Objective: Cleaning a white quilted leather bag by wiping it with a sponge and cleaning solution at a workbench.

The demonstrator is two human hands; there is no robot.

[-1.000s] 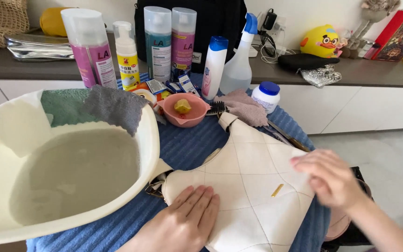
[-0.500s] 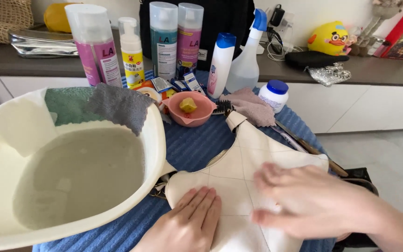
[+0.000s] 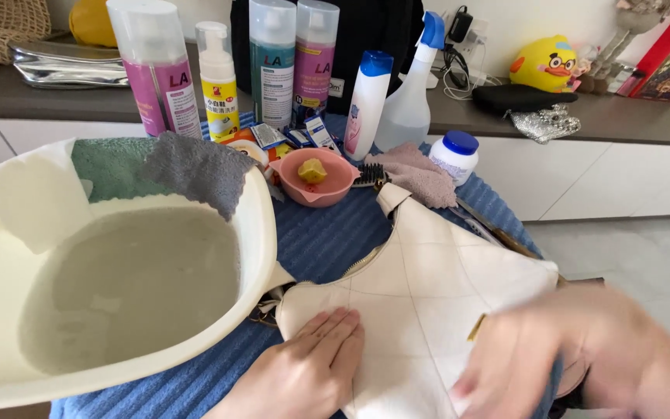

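On the blue ribbed cloth over the table [image 3: 327,240] lay a cream quilted leather bag [image 3: 420,295], beside the wide cream plastic basin of cloudy water [image 3: 250,256]. My left hand [image 3: 304,372] pressed flat on the bag's lower corner, fingers unclenched, gripping nothing. My right hand [image 3: 575,357] was blurred over the bag's right side; I could not tell its grip. A pink bowl [image 3: 316,177] stood behind.
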